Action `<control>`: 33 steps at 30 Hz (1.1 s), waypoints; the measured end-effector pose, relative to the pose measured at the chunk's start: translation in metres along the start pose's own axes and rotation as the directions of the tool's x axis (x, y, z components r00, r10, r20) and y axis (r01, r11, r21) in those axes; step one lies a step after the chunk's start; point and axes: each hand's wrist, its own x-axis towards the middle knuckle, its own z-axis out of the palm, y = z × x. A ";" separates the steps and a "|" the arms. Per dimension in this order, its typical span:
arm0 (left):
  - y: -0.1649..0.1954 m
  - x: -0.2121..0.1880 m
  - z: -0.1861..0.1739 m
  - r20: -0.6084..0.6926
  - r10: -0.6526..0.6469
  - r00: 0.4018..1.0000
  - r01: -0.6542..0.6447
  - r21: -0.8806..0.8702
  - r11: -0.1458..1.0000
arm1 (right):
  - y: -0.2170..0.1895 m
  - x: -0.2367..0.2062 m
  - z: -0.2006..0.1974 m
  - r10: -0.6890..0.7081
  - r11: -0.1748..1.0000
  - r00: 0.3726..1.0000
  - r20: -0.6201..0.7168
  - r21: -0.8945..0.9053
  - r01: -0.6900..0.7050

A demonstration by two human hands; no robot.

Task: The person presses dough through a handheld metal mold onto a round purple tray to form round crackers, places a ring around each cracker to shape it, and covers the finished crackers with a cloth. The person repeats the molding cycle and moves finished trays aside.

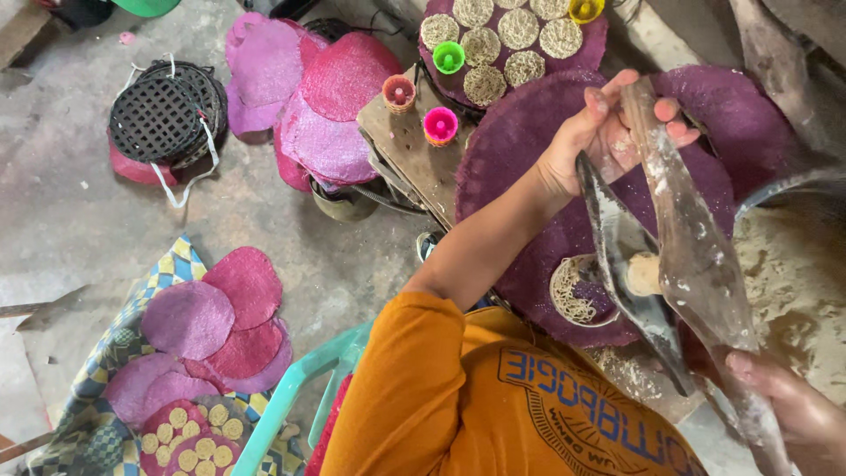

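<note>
My left hand (608, 132) reaches up and pinches the upper end of a clear, flour-dusted plastic sheet (696, 256). My right hand (797, 414), at the bottom right, grips the sheet's lower end, so it hangs twisted between both hands. Beneath it lies a large purple woven mat (520, 167). On that mat rest a pale coil of thin strands (573, 295) and a small pale lump (643, 273), partly seen through the plastic. My orange shirt (476, 397) fills the bottom centre.
A purple mat with several pale round discs (515, 31) lies at the top, beside green (448, 57), pink (440, 125), orange (398, 91) and yellow (585, 9) cups. A wooden board (414, 159), pink mats (317, 97), black woven mats (167, 110), a patterned cloth (176, 264) and a teal chair (295, 388) lie left.
</note>
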 end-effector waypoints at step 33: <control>-0.043 -0.027 0.001 -0.190 0.024 0.981 -0.038 -0.067 0.997 | -0.002 -0.037 0.092 -0.139 0.939 0.904 -0.404 -0.343 -0.009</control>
